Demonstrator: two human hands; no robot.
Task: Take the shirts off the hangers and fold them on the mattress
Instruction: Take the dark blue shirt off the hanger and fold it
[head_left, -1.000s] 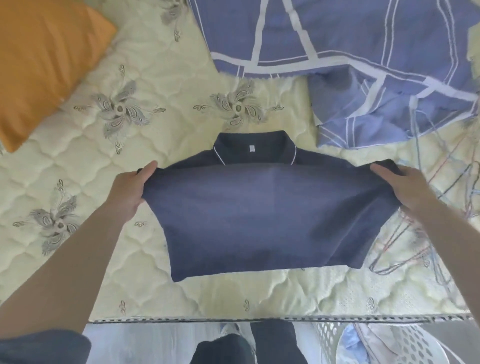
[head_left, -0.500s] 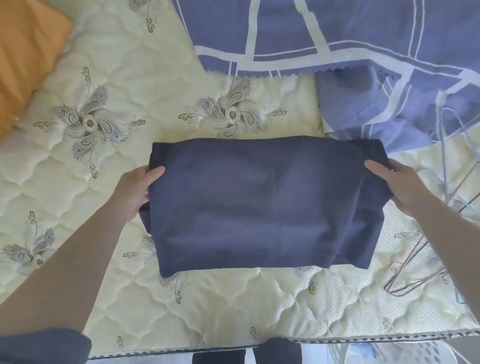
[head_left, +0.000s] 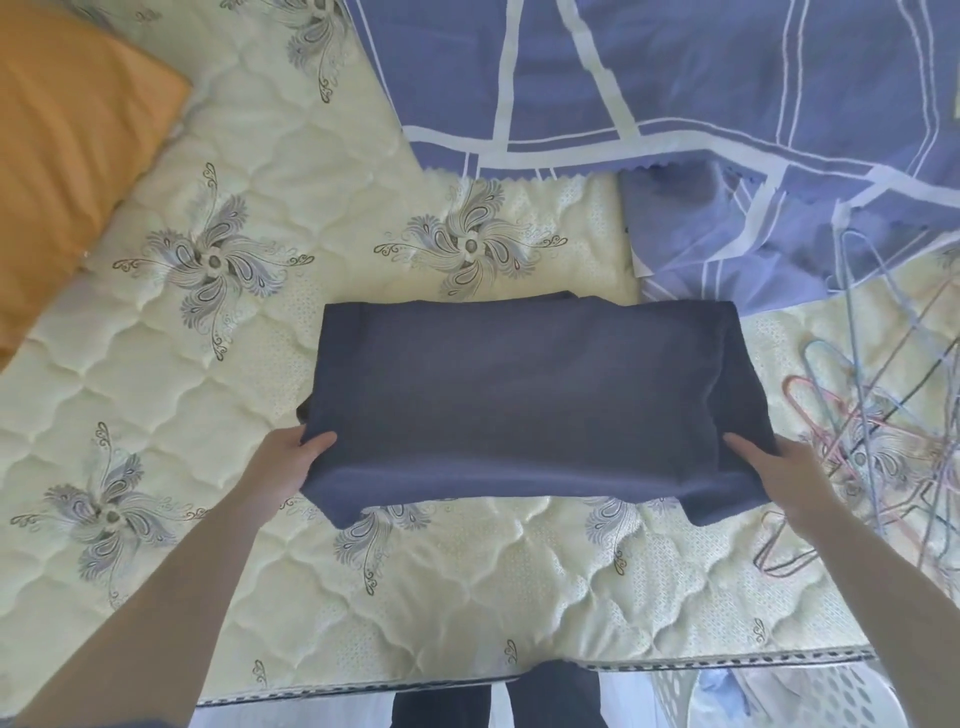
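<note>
A folded navy shirt (head_left: 519, 395) lies in the middle of a quilted, flower-patterned mattress (head_left: 415, 597), its near edge gathered in a person's two bare hands. The left hand (head_left: 283, 467) pinches the near left corner, thumb on top and fingers tucked out of sight beneath the cloth. The right hand (head_left: 779, 473) grips the near right corner in the same way. Loose fabric droops below both grips. A tangle of wire hangers (head_left: 872, 441) lies just right of the shirt, a blue-and-white sheet (head_left: 675, 104) beyond it, and an orange pillow (head_left: 67, 156) far left.
</note>
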